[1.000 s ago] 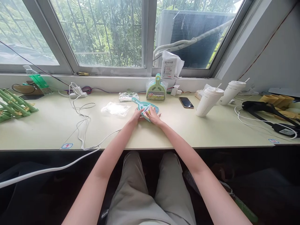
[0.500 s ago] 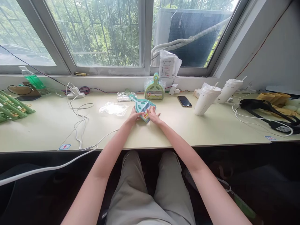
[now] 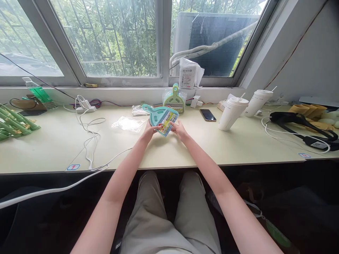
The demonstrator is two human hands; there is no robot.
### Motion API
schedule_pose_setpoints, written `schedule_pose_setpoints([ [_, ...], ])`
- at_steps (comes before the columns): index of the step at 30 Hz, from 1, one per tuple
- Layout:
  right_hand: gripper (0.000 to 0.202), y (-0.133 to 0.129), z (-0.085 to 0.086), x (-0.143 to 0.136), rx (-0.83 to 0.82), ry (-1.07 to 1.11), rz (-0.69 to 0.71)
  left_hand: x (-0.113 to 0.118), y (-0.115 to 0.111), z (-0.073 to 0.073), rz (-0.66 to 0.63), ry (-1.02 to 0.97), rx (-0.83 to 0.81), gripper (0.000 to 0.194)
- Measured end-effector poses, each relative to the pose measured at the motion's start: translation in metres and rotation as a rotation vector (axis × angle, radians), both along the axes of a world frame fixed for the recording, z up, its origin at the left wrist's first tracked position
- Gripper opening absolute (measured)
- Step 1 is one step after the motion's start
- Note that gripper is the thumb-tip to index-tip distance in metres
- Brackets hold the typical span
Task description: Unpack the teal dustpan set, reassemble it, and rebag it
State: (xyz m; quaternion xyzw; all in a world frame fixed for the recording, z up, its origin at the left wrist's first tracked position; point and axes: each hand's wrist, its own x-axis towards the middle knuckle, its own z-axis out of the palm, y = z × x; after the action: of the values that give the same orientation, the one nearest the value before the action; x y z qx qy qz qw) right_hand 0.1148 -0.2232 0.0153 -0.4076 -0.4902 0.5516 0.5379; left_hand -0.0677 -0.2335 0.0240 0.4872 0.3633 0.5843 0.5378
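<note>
A teal dustpan set (image 3: 155,114), a small pan with a brush lying in it, is held tilted at the middle of the pale table (image 3: 212,150), its handle pointing to the far left. A bright printed label (image 3: 166,120) crosses the bristles; its writing is too small for me to read. The person's left hand (image 3: 149,129) grasps the near left edge, the thumb in front and the other fingers hidden behind. The right hand (image 3: 180,129) grips the opposite edge, its fingers partly out of sight. I cannot tell whether the pan touches the tabletop.

Just left lies a crumpled clear plastic wrapper (image 3: 127,124). Behind the handle is a plastic-wrapped packet (image 3: 139,110), partly covered, its contents unclear. A green dustpan set (image 3: 174,100) stands near the wall, its lower left corner blocked by the teal one.

To the right are a dark phone (image 3: 208,115) and two white cups with straws (image 3: 233,113). Yellow objects (image 3: 307,109) at far right and green stalks (image 3: 16,121) at far left are cut off by the edges of view.
</note>
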Motion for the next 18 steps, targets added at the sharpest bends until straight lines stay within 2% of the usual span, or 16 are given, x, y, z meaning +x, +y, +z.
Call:
schedule_pose_setpoints([
  [2,0.040,-0.0005,-0.0007,0.0004,-0.089,0.069,0.072,-0.0010,0.0003,-0.0007,-0.030,0.016,0.002,0.079],
  [4,0.030,-0.0019,-0.0006,-0.0002,-0.111,0.101,0.060,-0.0019,0.0009,-0.0022,-0.061,0.030,-0.004,0.079],
  [9,0.030,-0.0047,0.0031,0.0011,-0.111,0.145,0.027,-0.0038,0.0010,-0.0051,-0.141,0.042,0.013,0.085],
  [16,0.031,-0.0068,0.0045,0.0004,-0.085,0.157,0.036,-0.0062,0.0009,-0.0049,-0.168,0.070,0.043,0.090],
  [18,0.030,-0.0063,0.0040,0.0002,-0.075,0.166,0.030,-0.0050,0.0010,-0.0029,-0.152,0.105,0.039,0.084],
])
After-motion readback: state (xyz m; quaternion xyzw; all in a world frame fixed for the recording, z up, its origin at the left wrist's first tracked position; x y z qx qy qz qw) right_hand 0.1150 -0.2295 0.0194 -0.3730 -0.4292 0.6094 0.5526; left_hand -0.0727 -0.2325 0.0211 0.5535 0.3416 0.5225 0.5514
